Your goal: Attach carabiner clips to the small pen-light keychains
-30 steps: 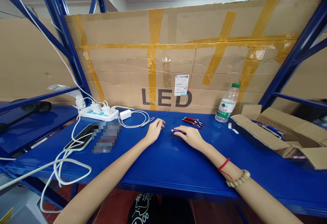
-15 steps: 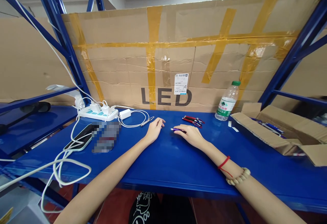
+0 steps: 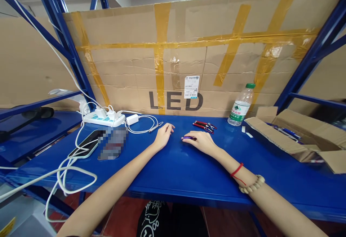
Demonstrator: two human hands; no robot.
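Observation:
My right hand (image 3: pixel 202 142) rests on the blue table (image 3: pixel 173 172) with its fingers closed over a purple pen (image 3: pixel 188 138). The pen's shiny tip end sticks out to the left; the rest is under my fingers. To its left, my left hand (image 3: pixel 163 136) lies on its side on the tabletop, fingers loosely bent and apart, with nothing visible in it. Just behind my right hand lie several red pens (image 3: pixel 204 126) in a small bunch. Close to my left fingertips is a thin silver piece with a metal loop (image 3: pixel 155 128).
At right stand a water bottle (image 3: pixel 240 107) and an opened cardboard box (image 3: pixel 281 143) holding blue pens (image 3: pixel 286 133). On the left are a power strip (image 3: pixel 105 118), a white adapter (image 3: pixel 132 119), a phone (image 3: pixel 88 145) and looped white cables (image 3: pixel 65 179). A tall cardboard sheet (image 3: pixel 124 71) backs the table.
The view has shifted slightly. Both hands stay almost in place, and the purple pen under my right hand lies a little flatter.

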